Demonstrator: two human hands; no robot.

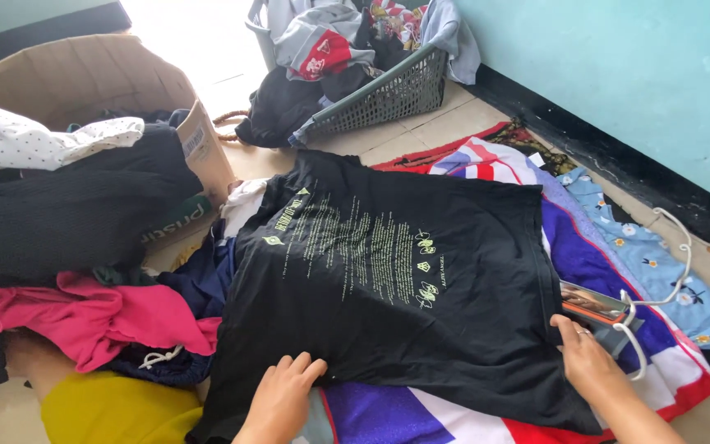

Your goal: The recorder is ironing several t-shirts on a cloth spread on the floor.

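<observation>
shirt: black t-shirt (388, 279) with pale green print, spread flat on a striped blanket (610, 329)
left hand (279, 399): flat on the shirt's lower hem
right hand (589, 362): touching the shirt's right edge
behind: grey laundry basket (388, 94), cardboard box (84, 78)

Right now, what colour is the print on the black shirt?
Light yellow-green, on the black shirt under both hands; seen in the head view.
</observation>
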